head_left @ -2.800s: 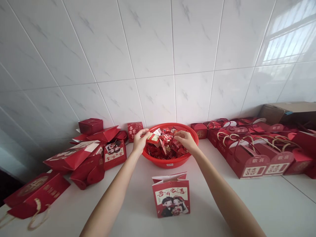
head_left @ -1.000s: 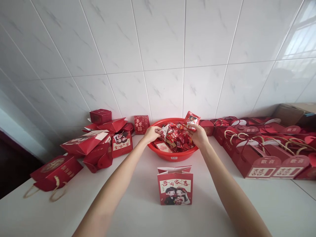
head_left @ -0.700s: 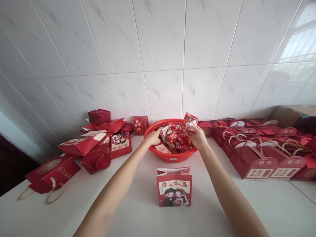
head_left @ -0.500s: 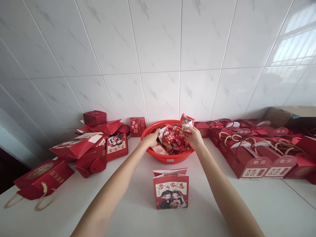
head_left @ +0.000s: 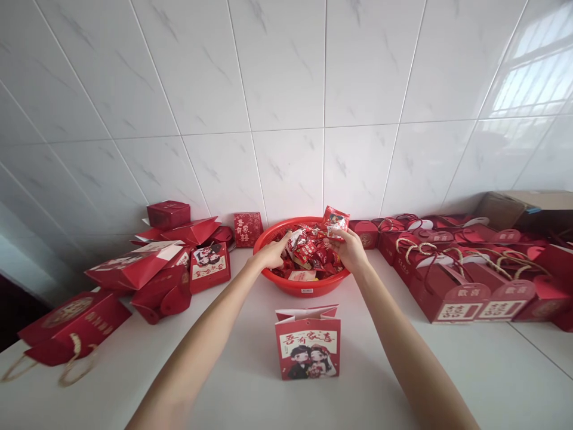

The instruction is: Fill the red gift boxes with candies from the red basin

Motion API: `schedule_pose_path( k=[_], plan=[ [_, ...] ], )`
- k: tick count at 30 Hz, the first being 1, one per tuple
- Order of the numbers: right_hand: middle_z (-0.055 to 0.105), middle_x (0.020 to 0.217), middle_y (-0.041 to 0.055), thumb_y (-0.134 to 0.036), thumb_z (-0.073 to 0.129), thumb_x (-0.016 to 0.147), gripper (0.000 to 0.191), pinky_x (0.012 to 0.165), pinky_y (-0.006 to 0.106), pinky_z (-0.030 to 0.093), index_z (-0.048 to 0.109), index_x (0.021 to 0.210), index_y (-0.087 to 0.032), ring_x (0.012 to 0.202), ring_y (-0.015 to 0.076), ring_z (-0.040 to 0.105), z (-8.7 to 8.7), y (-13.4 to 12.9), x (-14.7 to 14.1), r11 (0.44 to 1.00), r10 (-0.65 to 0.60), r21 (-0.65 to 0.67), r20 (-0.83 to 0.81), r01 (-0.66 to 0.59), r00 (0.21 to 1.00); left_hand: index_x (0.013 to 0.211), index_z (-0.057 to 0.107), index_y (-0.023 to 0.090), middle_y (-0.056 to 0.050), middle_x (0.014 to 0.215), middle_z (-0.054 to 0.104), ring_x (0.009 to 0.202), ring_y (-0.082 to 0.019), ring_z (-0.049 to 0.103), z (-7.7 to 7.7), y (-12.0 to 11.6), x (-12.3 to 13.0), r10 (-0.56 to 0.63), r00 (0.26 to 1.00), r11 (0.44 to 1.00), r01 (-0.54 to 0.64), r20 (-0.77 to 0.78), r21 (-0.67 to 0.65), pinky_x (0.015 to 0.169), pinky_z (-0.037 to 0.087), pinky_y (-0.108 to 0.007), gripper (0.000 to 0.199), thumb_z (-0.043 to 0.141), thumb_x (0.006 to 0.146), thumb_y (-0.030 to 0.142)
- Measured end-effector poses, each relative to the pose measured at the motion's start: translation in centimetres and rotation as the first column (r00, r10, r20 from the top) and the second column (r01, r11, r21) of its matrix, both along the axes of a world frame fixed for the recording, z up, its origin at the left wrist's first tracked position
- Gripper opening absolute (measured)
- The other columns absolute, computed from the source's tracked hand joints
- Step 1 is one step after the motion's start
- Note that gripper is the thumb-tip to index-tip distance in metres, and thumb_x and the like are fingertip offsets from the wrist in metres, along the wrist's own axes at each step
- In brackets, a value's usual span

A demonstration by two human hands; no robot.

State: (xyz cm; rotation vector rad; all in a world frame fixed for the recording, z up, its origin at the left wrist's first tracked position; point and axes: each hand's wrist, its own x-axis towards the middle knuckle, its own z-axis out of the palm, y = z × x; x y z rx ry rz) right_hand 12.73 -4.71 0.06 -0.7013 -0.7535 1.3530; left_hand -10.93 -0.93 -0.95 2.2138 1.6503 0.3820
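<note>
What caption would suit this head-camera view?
Left hand in a red basket, right hand holding a packet, open bag in front.

White tabletop (head_left: 242,397), pale and smooth, with a thin dark seam (head_left: 541,351) crossing its right part. Behind the tabletop rises a glossy wall (head_left: 286,173) of large white tiles (head_left: 280,65), marbled in grey and divided by narrow grout lines (head_left: 286,129). High above the tabletop's right end, the wall carries a bright window reflection (head_left: 532,80) with upright bars. Toward the tabletop's left end the wall dims; beyond that end lies a dark area (head_left: 15,307), too shadowed to identify.
</note>
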Motion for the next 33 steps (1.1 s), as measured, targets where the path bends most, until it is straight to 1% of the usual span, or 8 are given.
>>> schedule_pose_path(
  k=[4,8,10,12,16,23,30,33],
  plan=[
    [0.073,0.073,0.0003,-0.024,0.080,0.055,0.023,0.054,0.025,0.052,0.066,0.072,-0.020,0.059,0.0160,0.067,-0.1,0.0,0.0,1.000,0.003,0.012,0.004,-0.003,1.000,0.151,0.046,0.020,-0.011,0.109,0.078,0.102,-0.028,0.074,0.1,-0.1,-0.1,0.074,0.977,0.990,-0.096,0.201,0.100,0.081,0.055,-0.028,0.090,0.073,0.066,0.011],
    [0.073,0.073,0.0004,-0.024,0.081,0.054,0.024,0.053,0.024,0.051,0.066,0.072,-0.020,0.058,0.0159,0.067,-0.1,0.0,0.0,1.000,0.004,0.025,0.014,-0.004,1.000,0.124,0.067,0.018,-0.009,0.111,0.078,0.102,-0.025,0.074,0.1,-0.2,-0.3,0.205,0.845,0.941,-0.309,0.493,0.139,0.090,0.056,-0.033,0.044,0.062,0.080,0.015],
    [0.073,0.073,0.0002,-0.023,0.081,0.054,0.024,0.053,0.024,0.051,0.066,0.073,-0.020,0.057,0.0156,0.066,-0.1,0.0,0.0,1.000,0.010,0.023,0.013,-0.010,1.000,0.109,0.071,0.017,-0.009,0.109,0.078,0.102,-0.024,0.074,0.0,-0.1,-0.5,0.203,0.784,0.931,-0.339,0.587,0.132,0.092,0.056,-0.033,0.031,0.058,0.081,0.014],
    [0.073,0.073,-0.0004,-0.023,0.081,0.054,0.024,0.054,0.025,0.052,0.066,0.073,-0.020,0.057,0.0153,0.066,-0.1,0.0,0.0,1.000,0.013,0.020,0.012,-0.013,1.000,0.098,0.073,0.016,-0.009,0.108,0.079,0.104,-0.023,0.073,0.0,-0.1,-0.5,0.162,0.760,0.943,-0.307,0.629,0.128,0.095,0.055,-0.033,0.024,0.058,0.079,0.014],
    [0.072,0.073,0.0000,-0.023,0.081,0.055,0.023,0.056,0.025,0.052,0.066,0.072,-0.019,0.059,0.0156,0.067,-0.1,0.0,0.0,1.000,0.013,0.018,0.013,-0.014,1.000,0.091,0.073,0.017,-0.009,0.104,0.079,0.102,-0.024,0.073,0.0,-0.1,-0.5,0.111,0.730,0.965,-0.241,0.674,0.101,0.097,0.054,-0.036,0.020,0.058,0.078,0.015],
    [0.072,0.072,-0.0001,-0.024,0.081,0.055,0.024,0.055,0.024,0.052,0.067,0.073,-0.019,0.057,0.0146,0.066,-0.2,0.1,-0.1,1.000,0.016,0.023,0.024,-0.016,1.000,0.101,0.072,0.015,-0.009,0.107,0.079,0.095,-0.023,0.074,-0.2,-0.2,-0.6,0.034,0.698,0.979,-0.166,0.715,0.116,0.093,0.056,-0.038,0.026,0.064,0.077,0.021],
    [0.074,0.077,0.0008,-0.027,0.083,0.056,0.028,0.052,0.024,0.052,0.067,0.078,-0.020,0.058,0.0161,0.068,-0.5,0.1,-0.1,0.998,0.034,0.046,0.091,-0.038,0.995,0.095,0.074,0.016,-0.009,0.109,0.078,0.105,-0.024,0.071,0.3,-0.4,-0.3,0.052,0.722,0.975,-0.186,0.690,0.121,0.098,0.054,-0.038,0.022,0.060,0.079,0.020],
    [0.074,0.077,0.0008,-0.029,0.084,0.058,0.028,0.052,0.024,0.053,0.067,0.079,-0.020,0.057,0.0170,0.069,-0.7,0.2,-0.2,0.997,0.033,0.065,0.132,-0.042,0.991,0.092,0.076,0.016,-0.008,0.107,0.079,0.105,-0.026,0.070,0.9,-0.7,0.0,0.083,0.702,0.990,-0.137,0.708,0.020,0.090,0.057,-0.037,0.020,0.063,0.081,0.025]
  ],
)
